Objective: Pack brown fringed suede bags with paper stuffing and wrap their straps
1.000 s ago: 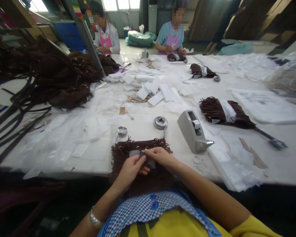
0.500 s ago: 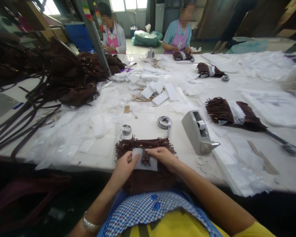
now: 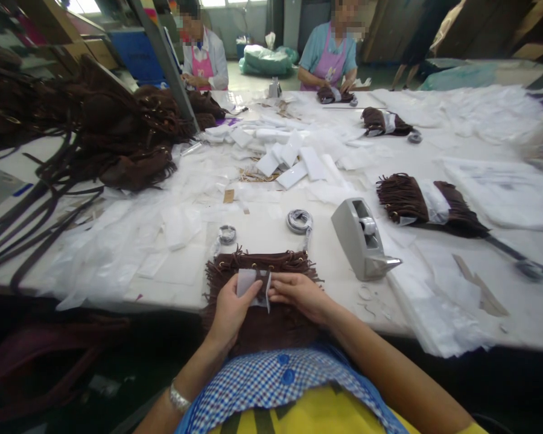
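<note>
A dark brown fringed bag [image 3: 271,328] lies at the table's front edge, against my apron, with small metal eyelets along its top. Over it, my left hand [image 3: 235,304] pinches a small white sheet [image 3: 247,281], its thumb pressing on brown tassels [image 3: 262,278] that lie on the sheet. At the sheet's right edge, my right hand [image 3: 298,294] holds that side folded up between thumb and fingers. Two wrapped strap coils, a small one [image 3: 227,234] and a larger one [image 3: 299,222], rest just beyond the bag.
A grey tape dispenser [image 3: 359,238] stands to the right, near a wrapped fringed bag [image 3: 411,202]. White sheets [image 3: 294,163] are heaped mid-table. Brown bags [image 3: 127,132] pile up at left by a metal post [image 3: 167,66]. Two co-workers in pink aprons [image 3: 332,60] work across the table.
My right hand has lifted the sheet's right side and folded it inward toward the tassels. My left thumb has moved right onto the tassels. The whole view has shifted slightly.
</note>
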The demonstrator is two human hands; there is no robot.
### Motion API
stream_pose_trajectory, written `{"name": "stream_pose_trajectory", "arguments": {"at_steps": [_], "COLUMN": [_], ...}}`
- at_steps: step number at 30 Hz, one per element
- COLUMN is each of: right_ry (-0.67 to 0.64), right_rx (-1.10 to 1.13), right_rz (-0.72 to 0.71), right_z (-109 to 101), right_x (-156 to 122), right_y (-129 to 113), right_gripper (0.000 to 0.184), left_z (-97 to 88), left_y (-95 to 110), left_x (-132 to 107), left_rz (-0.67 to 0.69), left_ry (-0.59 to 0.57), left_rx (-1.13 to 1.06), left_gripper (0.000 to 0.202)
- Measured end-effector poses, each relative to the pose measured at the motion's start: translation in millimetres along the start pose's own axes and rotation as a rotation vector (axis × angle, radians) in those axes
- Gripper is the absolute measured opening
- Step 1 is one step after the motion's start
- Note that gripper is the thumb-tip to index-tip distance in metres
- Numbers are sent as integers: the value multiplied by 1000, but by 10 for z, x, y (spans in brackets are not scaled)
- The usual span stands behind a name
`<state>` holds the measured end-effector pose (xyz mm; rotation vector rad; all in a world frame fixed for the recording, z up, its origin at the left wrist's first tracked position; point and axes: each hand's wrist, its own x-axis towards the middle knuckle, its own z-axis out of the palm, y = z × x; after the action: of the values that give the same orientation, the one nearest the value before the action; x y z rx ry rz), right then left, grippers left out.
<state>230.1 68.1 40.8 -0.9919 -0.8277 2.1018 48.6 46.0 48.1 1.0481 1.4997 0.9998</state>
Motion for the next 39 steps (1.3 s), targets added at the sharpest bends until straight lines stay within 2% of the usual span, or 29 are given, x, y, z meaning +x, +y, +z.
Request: {"name": "stream_pose_trajectory", "arguments": {"at_steps": [4, 6, 11, 15, 18, 25, 30, 39], "right_ry": [161, 217, 246, 326, 394, 375, 384, 280], "right_rx": [-393, -492, -506, -553, -591, -492, -472, -192], "right_rz": [-81, -115, -162, -205, -232, -216, -266, -247], "right_z": [33, 66, 166, 237, 273, 300, 295, 251], "right_x": [62, 72, 63, 78, 89, 83, 94, 112], "right_y": [77, 86, 78, 100, 126, 160, 218, 278], "right_gripper": [37, 36, 39, 32, 29, 36, 35, 42], "left_z": [6, -4, -26, -13, -1, 7, 78, 118], "left_y": [-3, -19, -43, 2, 20, -43, -15, -104], "left_x": [-39, -46, -53, -97, -126, -99, -143, -191], "left_rz": [43, 63, 172, 316, 367, 452, 482, 633], "left_ry": [16, 21, 70, 135, 157, 165, 161, 142], "left_rx": [34, 61, 198, 257, 266, 367, 400, 561], "left_gripper": [37, 35, 27, 21, 20, 18, 21, 33]}}
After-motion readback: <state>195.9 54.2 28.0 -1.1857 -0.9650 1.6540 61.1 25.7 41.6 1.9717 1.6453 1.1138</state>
